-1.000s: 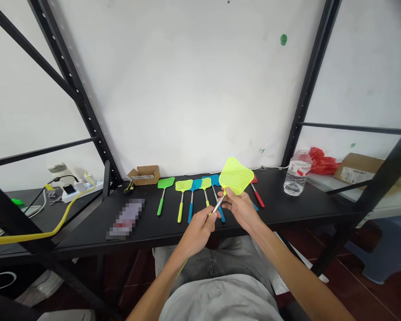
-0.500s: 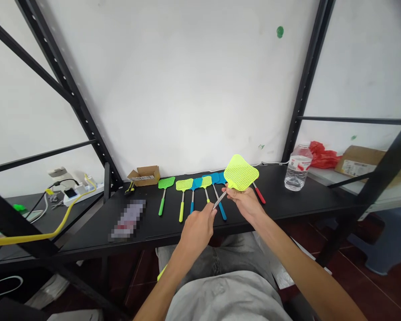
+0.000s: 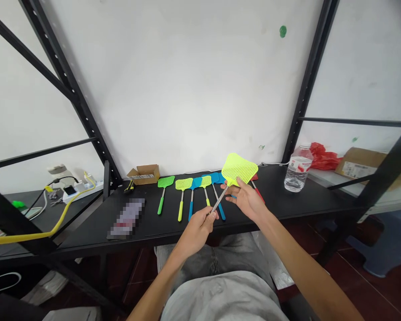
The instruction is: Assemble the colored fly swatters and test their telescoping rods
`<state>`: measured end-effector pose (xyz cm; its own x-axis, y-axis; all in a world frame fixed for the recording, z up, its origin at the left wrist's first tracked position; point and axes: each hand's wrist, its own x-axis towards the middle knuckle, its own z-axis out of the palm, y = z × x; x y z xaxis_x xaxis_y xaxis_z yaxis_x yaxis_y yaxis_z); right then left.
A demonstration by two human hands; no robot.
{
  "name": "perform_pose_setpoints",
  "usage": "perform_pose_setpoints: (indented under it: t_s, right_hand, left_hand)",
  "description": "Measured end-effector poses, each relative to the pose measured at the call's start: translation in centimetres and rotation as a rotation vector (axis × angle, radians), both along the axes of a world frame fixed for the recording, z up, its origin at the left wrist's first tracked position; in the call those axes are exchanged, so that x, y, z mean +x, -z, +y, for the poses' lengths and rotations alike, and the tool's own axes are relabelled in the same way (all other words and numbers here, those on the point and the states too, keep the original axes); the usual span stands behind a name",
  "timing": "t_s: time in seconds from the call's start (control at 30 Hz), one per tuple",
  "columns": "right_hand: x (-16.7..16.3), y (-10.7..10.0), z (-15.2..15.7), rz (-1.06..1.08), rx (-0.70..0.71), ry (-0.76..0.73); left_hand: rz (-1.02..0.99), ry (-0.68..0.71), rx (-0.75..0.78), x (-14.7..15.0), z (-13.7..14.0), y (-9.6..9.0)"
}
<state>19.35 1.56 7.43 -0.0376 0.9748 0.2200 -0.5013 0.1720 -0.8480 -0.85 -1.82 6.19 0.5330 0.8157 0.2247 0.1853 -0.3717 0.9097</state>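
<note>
My left hand point(image 3: 198, 228) is closed around the lower end of a yellow-green fly swatter point(image 3: 239, 170), hiding its grip. The swatter is tilted, its perforated head up and to the right, its metal rod bare between my hands. My right hand point(image 3: 249, 199) is at the neck of that swatter with its fingers loosened and apart; one finger overlaps the head's lower edge. Behind, a row of fly swatters lies on the black table: a green one point(image 3: 166, 181), yellow ones point(image 3: 184, 183), blue ones point(image 3: 196, 183), and a red one point(image 3: 255, 177) partly hidden by my right hand.
On the black table point(image 3: 147, 229) lie a blurred-out flat object point(image 3: 127, 218), a small cardboard box point(image 3: 143, 174) and a yellow-black tool point(image 3: 129, 187). A water bottle point(image 3: 298, 171) stands at the right. Black metal posts point(image 3: 307, 84) frame both sides; a yellow cable point(image 3: 65, 218) crosses the left.
My right hand's fingers have loosened from the swatter's neck and spread. My left hand has lowered slightly, and more of the metal rod shows.
</note>
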Motion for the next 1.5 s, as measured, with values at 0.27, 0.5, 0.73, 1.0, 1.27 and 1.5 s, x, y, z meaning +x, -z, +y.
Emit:
perform_pose_setpoints:
  t_s: [0.27, 0.5, 0.73, 1.0, 1.27, 1.5]
  right_hand:
    - [-1.1, 0.3, -0.3, 0.0, 0.044, 0.086]
    - [0.3, -0.2, -0.6, -0.043, 0.084, -0.022]
    - [0.1, 0.4, 0.5, -0.065, 0.168, 0.189]
    - [3.3, 1.1, 2.3, 0.015, 0.057, 0.404]
    - [6.2, -0.3, 4.2, 0.048, 0.055, 0.295]
    - [3.6, -3.0, 6.6, 0.105, -0.003, 0.12]
  left_hand:
    - [-0.093, 0.077, -0.214, 0.3, -0.3, -0.1]
    - [-0.153, 0.225, -0.448, -0.2, 0.0, -0.5]
    - [0.182, -0.044, 0.086, 0.2, -0.6, -1.0]
    - [0.608, -0.382, 0.391, 0.4, -1.7, 0.1]
    - [0.012, 0.119, -0.506, -5.2, -3.6, 0.9]
    - [-0.078, 0.009, -0.453, -6.3, -4.1, 1.8]
